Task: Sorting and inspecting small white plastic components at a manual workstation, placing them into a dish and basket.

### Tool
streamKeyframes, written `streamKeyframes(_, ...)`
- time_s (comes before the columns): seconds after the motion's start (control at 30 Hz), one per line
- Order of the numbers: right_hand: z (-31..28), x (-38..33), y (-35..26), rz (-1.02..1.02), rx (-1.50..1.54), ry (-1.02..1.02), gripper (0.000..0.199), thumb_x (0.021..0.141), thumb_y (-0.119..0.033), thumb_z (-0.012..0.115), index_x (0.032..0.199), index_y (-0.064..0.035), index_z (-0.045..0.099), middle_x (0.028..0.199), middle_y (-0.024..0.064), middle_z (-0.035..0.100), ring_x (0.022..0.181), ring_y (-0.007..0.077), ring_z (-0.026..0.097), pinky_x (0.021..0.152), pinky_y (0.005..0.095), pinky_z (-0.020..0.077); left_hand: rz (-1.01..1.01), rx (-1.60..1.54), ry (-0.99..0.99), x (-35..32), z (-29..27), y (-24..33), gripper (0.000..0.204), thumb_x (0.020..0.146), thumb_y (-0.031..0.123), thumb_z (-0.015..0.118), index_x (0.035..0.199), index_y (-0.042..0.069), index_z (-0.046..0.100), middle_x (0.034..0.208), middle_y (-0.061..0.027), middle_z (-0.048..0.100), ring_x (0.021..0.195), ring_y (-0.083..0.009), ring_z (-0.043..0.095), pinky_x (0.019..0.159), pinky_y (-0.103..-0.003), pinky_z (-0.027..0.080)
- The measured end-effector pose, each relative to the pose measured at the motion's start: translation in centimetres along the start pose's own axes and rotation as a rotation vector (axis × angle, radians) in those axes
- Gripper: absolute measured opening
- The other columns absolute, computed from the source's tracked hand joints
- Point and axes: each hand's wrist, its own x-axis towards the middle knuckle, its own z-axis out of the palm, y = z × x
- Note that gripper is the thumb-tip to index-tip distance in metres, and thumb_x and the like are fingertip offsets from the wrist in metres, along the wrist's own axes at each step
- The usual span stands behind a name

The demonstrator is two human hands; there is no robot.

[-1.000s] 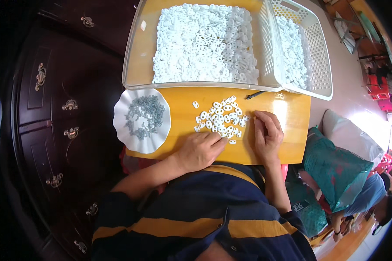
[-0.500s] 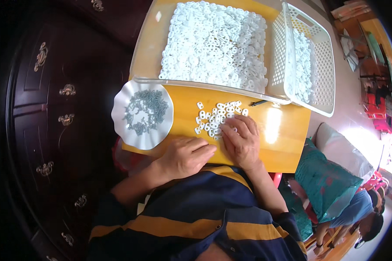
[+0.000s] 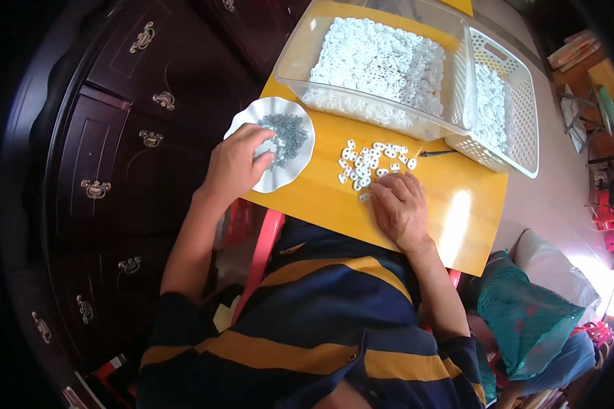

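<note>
L hand (image 3: 236, 163) has moved from near bench (image 3: 338, 211) edge to over wavy white plate (image 3: 282, 180) w/ grey pins (image 3: 291, 133); grip wide, thumb & forefinger apart. R hand (image 3: 404, 210) at near side of loose white 2-hole pcs (image 3: 367, 163), fingers curled; can't tell if grip holds any. Clear bin (image 3: 454, 131) & white basket (image 3: 523, 119) behind.

Head-worn fisheye view, looking downward from close above the wearer's navy-and-ochre striped fabric shirt (image 3: 286, 351) toward a glossy yellow rectangular surface (image 3: 481, 211), which lies aslant near mid-frame. The field is wide, reaching dark wooden drawers (image 3: 126, 61) at left; straight edges bow toward the blackened rim.
</note>
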Motion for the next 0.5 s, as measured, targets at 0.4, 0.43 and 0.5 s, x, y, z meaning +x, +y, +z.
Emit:
streamKeyframes(0.4, 0.1, -1.1, -0.7, -0.064, -0.037, 0.045, 0.025, 0.077, -0.003, 0.07, 0.102, -0.0041, 0.067, 0.1, 0.0134, 0.066, 0.094, 0.033, 0.063, 0.084, 0.0422, 0.0522, 0.121, 0.058, -0.036, 0.4, 4.1, -2.3, 0.045, 0.083, 0.021, 0.074, 0.123, 0.005, 0.063, 0.121, -0.0165, 0.063, 0.112, -0.0357, 0.062, 0.097, -0.042, 0.05)
streamKeyframes(0.43, 0.2, -1.2, -0.5, -0.09, -0.015, 0.07, 0.024, 0.077, -0.003, 0.07, 0.101, -0.0042, 0.068, 0.098, 0.013, 0.066, 0.092, 0.0326, 0.064, 0.083, 0.0416, 0.0525, 0.118, 0.056, -0.047, 0.5, 4.5, -2.5, 0.043, 0.083, 0.021, 0.074, 0.122, 0.005, 0.063, 0.119, -0.0162, 0.063, 0.111, -0.0357, 0.062, 0.096, -0.042, 0.05)
streamKeyframes(0.5, 0.5, -1.6, -0.1, -0.119, -0.001, 0.098, 0.02, 0.077, -0.005, 0.071, 0.097, -0.0047, 0.068, 0.093, 0.0115, 0.066, 0.087, 0.0316, 0.064, 0.078, 0.0409, 0.053, 0.13, 0.058, -0.046, 0.7, 4.8, -2.0, 0.042, 0.083, 0.02, 0.074, 0.121, 0.005, 0.064, 0.118, -0.016, 0.063, 0.11, -0.0358, 0.062, 0.095, -0.041, 0.05)
